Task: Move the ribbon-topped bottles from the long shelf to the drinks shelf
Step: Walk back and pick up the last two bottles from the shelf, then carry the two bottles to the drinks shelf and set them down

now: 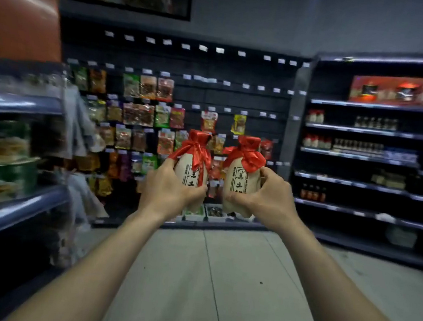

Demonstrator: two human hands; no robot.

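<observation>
Three runs of shelving (pixel 363 156) line a shop aisle over a pale floor (pixel 218 280): bottles and boxes on the right, hanging snack packets (pixel 136 115) ahead, blurred goods on the left. Both bare arms reach forward at chest height. The left hand (pixel 170 187) is wrapped around a cream bottle (pixel 193 174) capped with red ribbon. The right hand (pixel 267 195) grips a matching second bottle (pixel 239 187), just beside the first, both upright in mid-air, clear of any shelf.
</observation>
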